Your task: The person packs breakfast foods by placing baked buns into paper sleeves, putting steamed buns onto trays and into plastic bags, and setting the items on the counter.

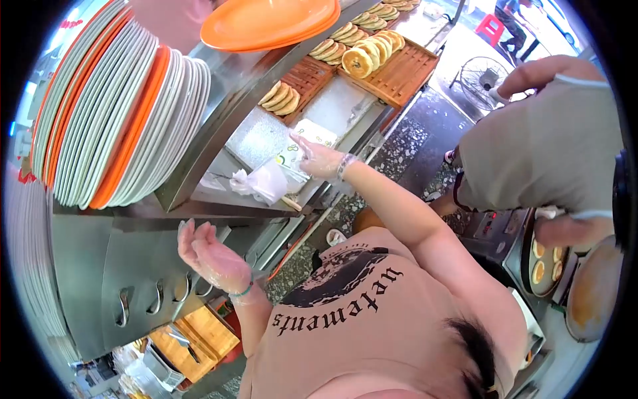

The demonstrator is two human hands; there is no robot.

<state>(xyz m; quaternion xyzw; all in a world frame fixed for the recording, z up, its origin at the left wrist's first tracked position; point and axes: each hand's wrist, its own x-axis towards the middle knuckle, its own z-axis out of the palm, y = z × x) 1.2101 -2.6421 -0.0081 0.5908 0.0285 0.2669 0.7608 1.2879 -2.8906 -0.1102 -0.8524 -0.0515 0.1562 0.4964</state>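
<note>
My right hand [319, 161], in a clear plastic glove, reaches over the counter with its fingers stretched out. Its fingertips lie right at a white paper bag [318, 132] printed in green and yellow. Just left of that hand, a bunched white plastic bag [261, 184] rests on the counter. My left hand [211, 259], gloved as well, is raised with nothing in it, palm up and fingers loosely apart, in front of the steel cabinet [86, 266].
Stacked white and orange plates [126, 126] and orange dishes [269, 23] occupy the upper shelf. Round cakes [372, 53] fill wooden trays [407, 70] behind. A co-worker [541, 146] stands right, near a griddle [546, 266]. A cutting board [206, 336] is at lower left.
</note>
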